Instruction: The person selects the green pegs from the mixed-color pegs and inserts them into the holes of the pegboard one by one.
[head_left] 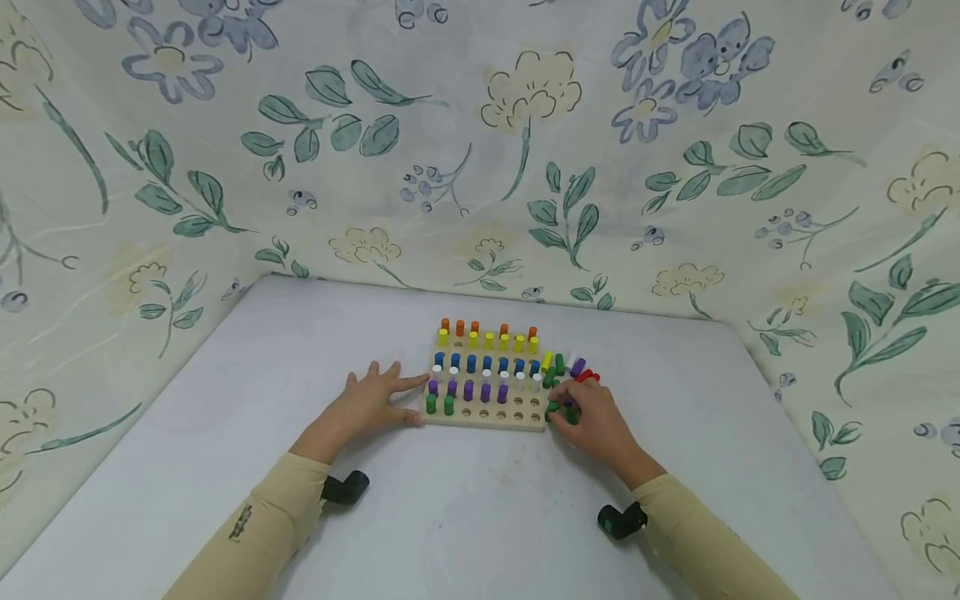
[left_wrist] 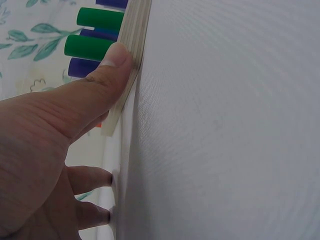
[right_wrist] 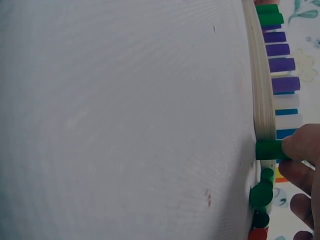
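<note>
A wooden pegboard (head_left: 483,423) lies flat, its rows holding orange, yellow, blue, white, purple and green pegs. In the front row, two green pegs (head_left: 440,405) stand at the left end, with bare holes to their right. My left hand (head_left: 372,402) has its fingers spread, thumb and index fingertip against the board's left side; up close, the thumb (left_wrist: 117,57) presses the corner beside a green peg. At the board's right front corner, my right hand (head_left: 596,417) pinches a green peg (right_wrist: 269,149) between thumb and finger. This peg is upright, just beside the board's edge.
Loose pegs lie right of the board, among them a yellow peg (head_left: 547,362), a purple peg (head_left: 577,367), red pegs (head_left: 585,377) and several green ones partly behind the right hand. A white cloth (head_left: 480,517) covers the table; a floral curtain (head_left: 450,167) hangs behind.
</note>
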